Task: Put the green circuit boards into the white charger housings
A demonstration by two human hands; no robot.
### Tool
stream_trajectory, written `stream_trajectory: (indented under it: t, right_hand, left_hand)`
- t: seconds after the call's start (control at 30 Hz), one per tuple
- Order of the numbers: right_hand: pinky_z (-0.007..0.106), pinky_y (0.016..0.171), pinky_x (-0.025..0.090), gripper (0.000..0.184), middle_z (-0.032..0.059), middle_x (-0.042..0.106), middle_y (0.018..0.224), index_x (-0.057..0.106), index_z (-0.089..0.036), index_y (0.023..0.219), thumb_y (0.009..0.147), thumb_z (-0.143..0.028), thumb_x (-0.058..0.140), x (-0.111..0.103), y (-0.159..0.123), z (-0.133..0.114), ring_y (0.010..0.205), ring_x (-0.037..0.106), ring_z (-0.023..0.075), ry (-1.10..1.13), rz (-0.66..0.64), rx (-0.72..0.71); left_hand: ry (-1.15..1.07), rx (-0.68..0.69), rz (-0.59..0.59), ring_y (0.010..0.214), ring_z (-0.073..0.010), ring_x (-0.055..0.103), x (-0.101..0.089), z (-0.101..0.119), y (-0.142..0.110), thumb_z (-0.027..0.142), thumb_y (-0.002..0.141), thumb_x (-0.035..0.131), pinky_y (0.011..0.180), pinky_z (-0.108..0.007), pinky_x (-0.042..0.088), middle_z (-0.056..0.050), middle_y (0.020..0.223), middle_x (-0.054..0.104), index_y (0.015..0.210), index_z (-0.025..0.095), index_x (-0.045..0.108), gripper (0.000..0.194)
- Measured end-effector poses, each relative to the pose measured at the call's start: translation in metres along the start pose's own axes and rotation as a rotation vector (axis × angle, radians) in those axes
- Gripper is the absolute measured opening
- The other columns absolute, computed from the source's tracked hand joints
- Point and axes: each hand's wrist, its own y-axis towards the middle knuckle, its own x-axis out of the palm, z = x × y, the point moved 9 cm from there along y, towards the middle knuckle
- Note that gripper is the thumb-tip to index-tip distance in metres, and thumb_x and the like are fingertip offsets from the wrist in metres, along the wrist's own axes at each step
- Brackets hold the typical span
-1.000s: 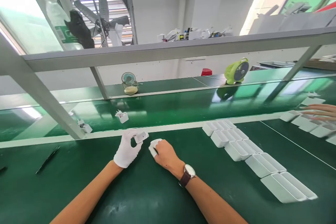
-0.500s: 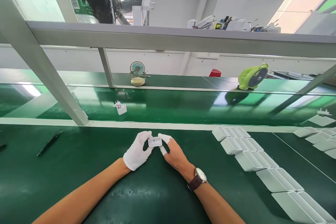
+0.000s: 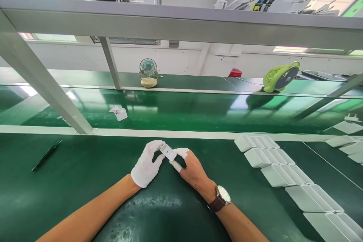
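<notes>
A dark green bench point(image 3: 85, 204) fills the foreground, bounded beyond the hands by a pale rail point(image 3: 176, 134) and a glossy green strip point(image 3: 181, 115); a small fan point(image 3: 148, 69) stands farther off. The left hand point(image 3: 147, 164), in a white glove, pinches the near-left end of a small white casing point(image 3: 169, 153) between thumb and forefinger. The right hand point(image 3: 195, 174), bare but for white covers on thumb and forefinger, closes its fingertips about the casing's opposite end. The casing thus lies between the two hands, above the bench, tilted with its right end lower and its hollow face, bearing a small dark mark, toward the viewer. Well to the right of the right hand stand rows of white open trays point(image 3: 276, 176); left of the left hand lies a slender black tool point(image 3: 47, 155); beyond the left hand, on the strip, rests a white plug piece point(image 3: 121, 114). For sound handling, the grip is best kept light and on the outer edges, so that the walls are not squeezed and the hollow face stays uncovered; steady wrists and covered fingertips should limit slipping and smudging, and any turn is best shared evenly by both hands.
</notes>
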Motion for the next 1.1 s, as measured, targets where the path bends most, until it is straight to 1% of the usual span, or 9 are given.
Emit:
stream_trajectory:
  t: [0.1,0.2,0.27,0.47,0.67,0.83,1.0,1.1]
  right_hand:
    - [0.042,0.082,0.057,0.018,0.0093,0.072,0.104,0.063,-0.021,0.11,0.093,-0.025,0.06,0.0,0.0,-0.003,0.099,0.067,0.0257,0.003,0.001,-0.011]
    - [0.041,0.082,0.056,0.013,0.0075,0.073,0.1,0.064,-0.022,0.105,0.094,-0.026,0.06,0.001,0.0,-0.004,0.094,0.068,0.0247,0.016,-0.005,-0.006]
    - [0.041,0.082,0.056,0.012,0.0066,0.073,0.099,0.065,-0.022,0.104,0.094,-0.028,0.06,0.002,-0.001,-0.004,0.092,0.068,0.0244,0.022,-0.01,-0.002]
    - [0.04,0.083,0.055,0.015,0.0059,0.073,0.097,0.065,-0.023,0.108,0.095,-0.026,0.058,0.0,-0.002,-0.009,0.093,0.068,0.0236,0.042,-0.003,-0.041]
    - [0.04,0.084,0.055,0.012,0.0062,0.072,0.094,0.063,-0.021,0.106,0.096,-0.024,0.057,-0.002,-0.001,-0.016,0.092,0.067,0.0226,0.05,0.001,-0.084]
    - [0.041,0.086,0.055,0.013,0.0056,0.072,0.094,0.064,-0.023,0.106,0.094,-0.022,0.058,0.0,0.0,-0.017,0.093,0.067,0.0226,0.036,-0.022,-0.069]
    - [0.039,0.087,0.055,0.015,0.0053,0.072,0.095,0.064,-0.023,0.105,0.092,-0.017,0.059,0.0,0.001,-0.02,0.094,0.067,0.0214,0.033,-0.016,-0.1]
    - [0.039,0.089,0.054,0.018,0.006,0.073,0.102,0.064,-0.023,0.106,0.093,-0.014,0.057,0.002,0.0,-0.021,0.099,0.066,0.0214,0.04,-0.017,-0.134]
  left_hand:
    - [0.016,-0.031,-0.012,0.098,-0.0174,0.069,0.001,-0.003,0.0,0.015,0.094,0.053,0.091,-0.036,0.06,-0.008,0.119,0.062,0.129,0.025,0.05,0.037]
    - [0.021,-0.064,-0.065,0.088,-0.0147,0.07,0.006,-0.007,-0.001,0.014,0.094,0.05,0.084,-0.032,0.061,-0.007,0.117,0.064,0.127,0.026,0.052,0.034]
    - [0.019,-0.068,-0.085,0.09,-0.0147,0.07,0.007,-0.008,-0.001,0.013,0.094,0.049,0.085,-0.031,0.061,-0.007,0.118,0.065,0.126,0.026,0.053,0.034]
    - [0.036,-0.082,-0.12,0.11,-0.0174,0.067,0.01,-0.007,0.002,0.014,0.095,0.046,0.098,-0.033,0.057,-0.006,0.125,0.066,0.127,0.027,0.055,0.036]
    - [0.03,-0.137,-0.154,0.113,-0.0167,0.067,0.012,-0.009,0.001,0.014,0.094,0.045,0.1,-0.032,0.056,-0.005,0.127,0.067,0.13,0.027,0.055,0.039]
    - [0.015,-0.212,-0.202,0.113,-0.0173,0.067,0.016,-0.016,0.0,0.013,0.092,0.045,0.102,-0.034,0.055,-0.004,0.127,0.067,0.128,0.027,0.057,0.04]
    - [0.02,-0.219,-0.22,0.111,-0.017,0.067,0.017,-0.019,0.001,0.012,0.091,0.045,0.101,-0.034,0.056,-0.004,0.124,0.069,0.127,0.026,0.058,0.041]
    - [0.014,-0.22,-0.23,0.112,-0.0169,0.067,0.019,-0.021,0.0,0.011,0.091,0.043,0.101,-0.034,0.056,-0.004,0.123,0.069,0.126,0.027,0.057,0.041]
